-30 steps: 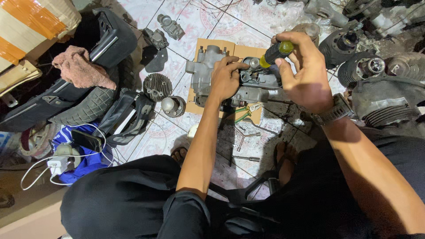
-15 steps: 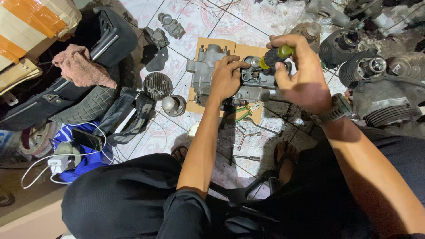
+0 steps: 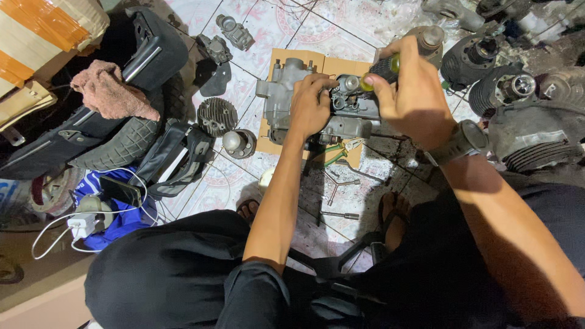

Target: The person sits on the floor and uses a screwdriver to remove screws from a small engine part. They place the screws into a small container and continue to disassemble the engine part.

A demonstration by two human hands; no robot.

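**Grey engine casing and green-handled screwdriver on a cardboard sheet**

The grey cast-metal engine casing (image 3: 329, 106) lies flat on the brown cardboard sheet (image 3: 341, 64), filling most of its middle. It is blocky, with bolt bosses and a round port at its upper left corner. The left hand (image 3: 311, 106) rests on top of the casing, fingers curled over its centre. The black-and-green-handled screwdriver (image 3: 381, 72) is tilted above the casing's right end, gripped in the right hand (image 3: 414, 91); its tip is hidden.
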